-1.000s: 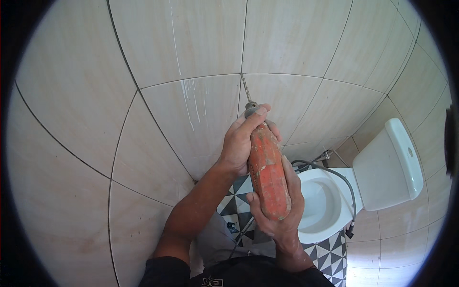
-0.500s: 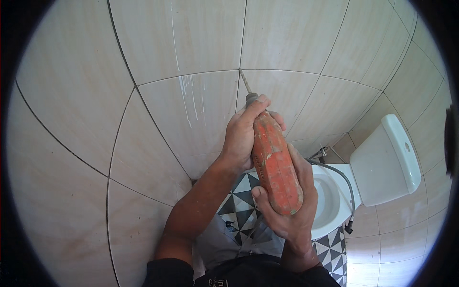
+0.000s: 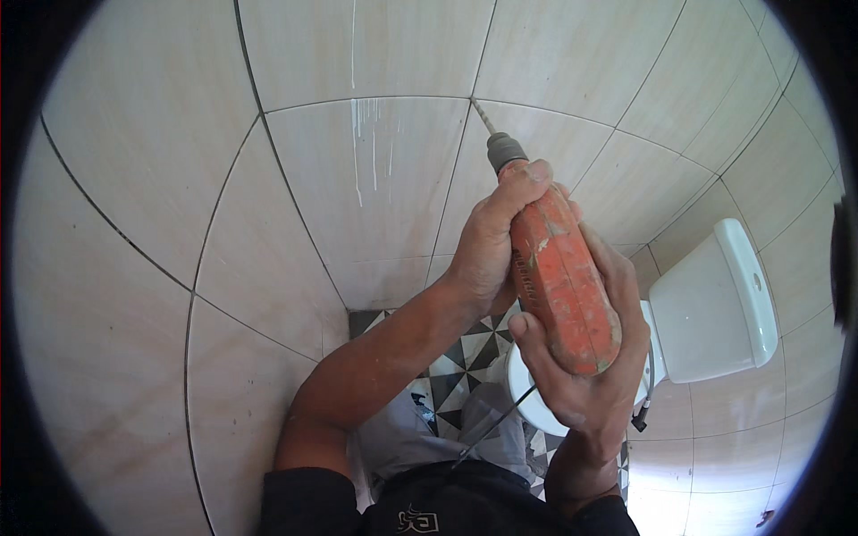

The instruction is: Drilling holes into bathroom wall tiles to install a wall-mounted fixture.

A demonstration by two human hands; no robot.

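Observation:
A worn orange power drill (image 3: 567, 277) is held in both my hands, its grey chuck (image 3: 506, 150) pointing away from me toward the tiled wall. The thin drill bit (image 3: 484, 118) has its tip at the crossing of the tile joints. My left hand (image 3: 500, 228) wraps round the front of the drill body, thumb on top just behind the chuck. At the back end, my right hand (image 3: 603, 357) grips the drill from the right and below, with the thumb along its left side. The fingers under the body are hidden.
Beige wall tiles (image 3: 393, 205) with white drip streaks (image 3: 360, 152) rise ahead. To the right stands a white toilet (image 3: 706, 304) with a hose (image 3: 648, 384) hanging beside it. A dark cord (image 3: 496, 427) runs below the drill. The floor has black-and-white patterned tiles (image 3: 465, 357).
The drill and both hands appear farther right in the view, and more of the chuck shows. The bit's tip stays at the same joint crossing. The cord has come into sight.

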